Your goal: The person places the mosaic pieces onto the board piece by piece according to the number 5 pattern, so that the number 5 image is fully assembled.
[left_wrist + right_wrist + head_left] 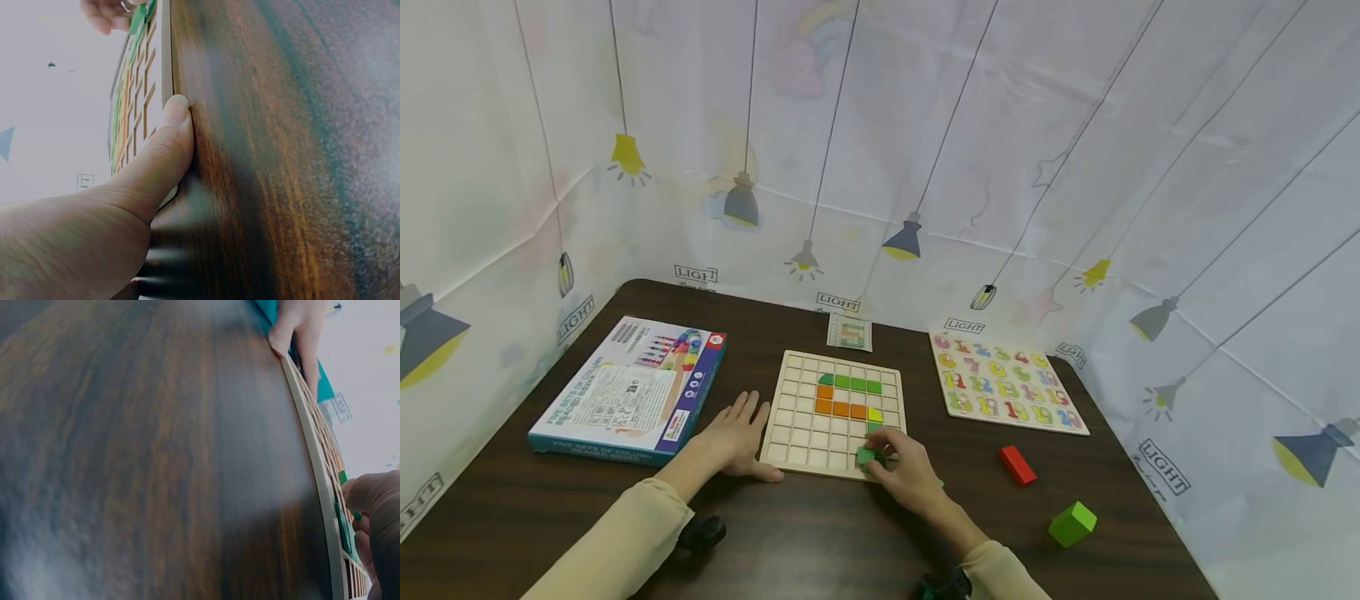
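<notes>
A wooden grid board lies on the dark table. On it sit green tiles, orange tiles and a yellow piece. My left hand rests flat with fingers spread at the board's left side; its thumb touches the near edge. Over the near right corner, my right hand pinches a small green tile between thumb and fingers. Another green piece shows in the grid beneath that hand, partly hidden by the fingers.
To the left lies a boxed toy set. A small pattern card is behind the board. On the right are a number puzzle board, a red block and a green block. A printed curtain hangs behind the table.
</notes>
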### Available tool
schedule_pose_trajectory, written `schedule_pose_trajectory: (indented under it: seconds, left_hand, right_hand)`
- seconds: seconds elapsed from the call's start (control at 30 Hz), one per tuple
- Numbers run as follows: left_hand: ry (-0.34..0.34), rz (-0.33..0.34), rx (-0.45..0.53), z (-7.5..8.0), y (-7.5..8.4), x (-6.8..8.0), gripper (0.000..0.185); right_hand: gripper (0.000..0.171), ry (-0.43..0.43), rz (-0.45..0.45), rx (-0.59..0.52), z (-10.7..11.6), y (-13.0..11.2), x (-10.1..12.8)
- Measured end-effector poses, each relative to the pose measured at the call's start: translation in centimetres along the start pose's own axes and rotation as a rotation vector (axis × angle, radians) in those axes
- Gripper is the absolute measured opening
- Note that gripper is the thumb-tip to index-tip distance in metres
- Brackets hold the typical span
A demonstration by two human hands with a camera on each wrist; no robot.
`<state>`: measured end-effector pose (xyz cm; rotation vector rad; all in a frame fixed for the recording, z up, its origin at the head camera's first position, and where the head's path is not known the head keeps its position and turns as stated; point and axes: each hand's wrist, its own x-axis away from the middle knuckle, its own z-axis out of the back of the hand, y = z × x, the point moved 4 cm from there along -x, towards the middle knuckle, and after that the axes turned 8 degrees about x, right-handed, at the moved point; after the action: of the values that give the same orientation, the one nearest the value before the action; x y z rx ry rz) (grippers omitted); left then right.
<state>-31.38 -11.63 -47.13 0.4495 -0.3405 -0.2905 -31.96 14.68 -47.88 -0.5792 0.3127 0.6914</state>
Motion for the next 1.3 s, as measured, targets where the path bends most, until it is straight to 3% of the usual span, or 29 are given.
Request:
schedule_pose_trajectory:
  seconds: [0.27, 0.7, 0.97, 1.3]
  left_hand:
    - [0.001, 0.000, 0.003, -0.1, 0.2, 0.1, 0.111]
    - [0.000, -0.011, -0.010, -0.2, 0.3, 0.0, 0.113]
    - [0.003, -0.016, -0.013, -0.1, 0.3, 0.0, 0.113]
    - [-0.017, -0.012, -0.014, -0.2, -0.3, -0.4, 0.117]
  right_hand:
    - [0.034, -0.048, 0.005, 0.092, -0.4, -0.6, 0.0]
    - [0.037, -0.073, 0.016, 0.075, -0.2, -0.8, 0.0]
    - [0.032, -0.017, 0.002, 0.055, 0.4, -0.5, 0.1]
    - [0.033, 0.099, -0.050, 0.019, 2.1, 1.9, 1.2]
